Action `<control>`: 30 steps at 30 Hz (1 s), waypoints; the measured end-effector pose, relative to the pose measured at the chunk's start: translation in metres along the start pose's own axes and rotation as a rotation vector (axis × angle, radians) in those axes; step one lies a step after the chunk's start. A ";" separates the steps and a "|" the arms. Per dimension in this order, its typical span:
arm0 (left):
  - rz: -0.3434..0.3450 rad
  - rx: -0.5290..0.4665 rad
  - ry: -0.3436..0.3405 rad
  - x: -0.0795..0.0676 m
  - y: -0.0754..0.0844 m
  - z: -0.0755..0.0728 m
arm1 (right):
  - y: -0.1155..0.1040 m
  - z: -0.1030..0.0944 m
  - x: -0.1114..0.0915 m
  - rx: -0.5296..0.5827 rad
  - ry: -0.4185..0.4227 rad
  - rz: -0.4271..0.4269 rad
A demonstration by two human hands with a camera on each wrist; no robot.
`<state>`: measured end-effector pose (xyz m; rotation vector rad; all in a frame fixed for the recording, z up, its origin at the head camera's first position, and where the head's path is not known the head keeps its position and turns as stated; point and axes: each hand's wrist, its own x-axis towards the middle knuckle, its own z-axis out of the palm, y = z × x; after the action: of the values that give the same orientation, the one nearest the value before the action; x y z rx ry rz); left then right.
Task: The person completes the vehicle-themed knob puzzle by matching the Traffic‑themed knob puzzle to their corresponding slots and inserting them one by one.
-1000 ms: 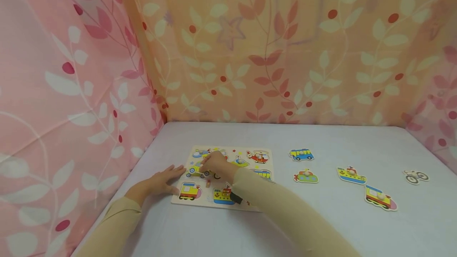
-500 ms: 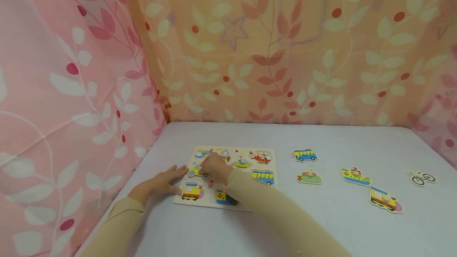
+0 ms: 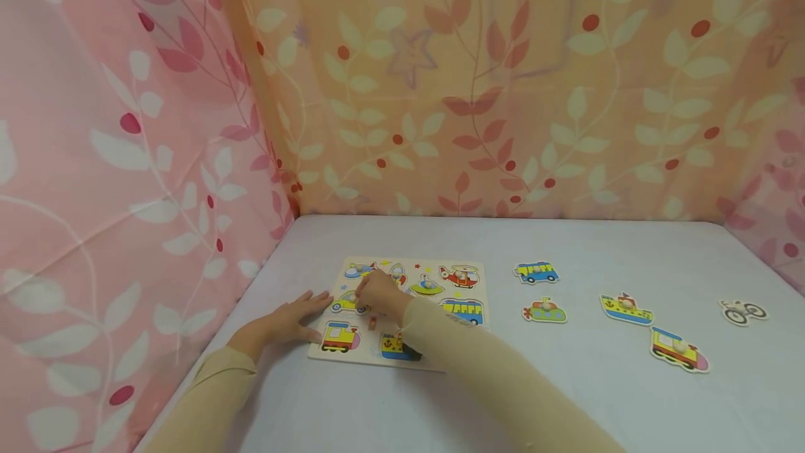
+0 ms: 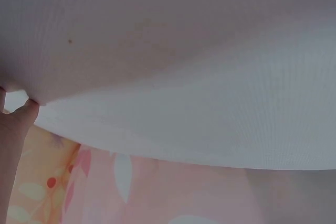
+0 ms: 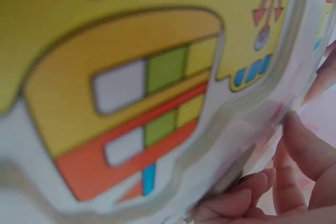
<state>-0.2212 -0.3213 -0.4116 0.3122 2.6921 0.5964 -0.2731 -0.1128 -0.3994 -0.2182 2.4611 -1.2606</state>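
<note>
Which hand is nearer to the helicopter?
The right. The right hand is over the puzzle board, just left of the helicopter and a little closer to the person; the left hand is farther off, at the board's left edge.

Booth-like, curtained-off spot; home or studio, can't tell.
Orange leaf-print cloth (image 3: 478,110) along white counter's (image 3: 629,250) far edge, pink cloth (image 3: 126,159) by L edge; kids' peg puzzle (image 3: 371,351) nr L edge.
</note>
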 end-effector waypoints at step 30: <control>0.024 -0.017 -0.018 0.005 0.002 -0.005 | 0.055 -0.104 -0.054 0.170 0.012 -0.148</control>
<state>-0.2279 -0.3197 -0.4080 0.3446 2.6678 0.6206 -0.2626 0.0140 -0.3745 -0.3539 2.3681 -1.5290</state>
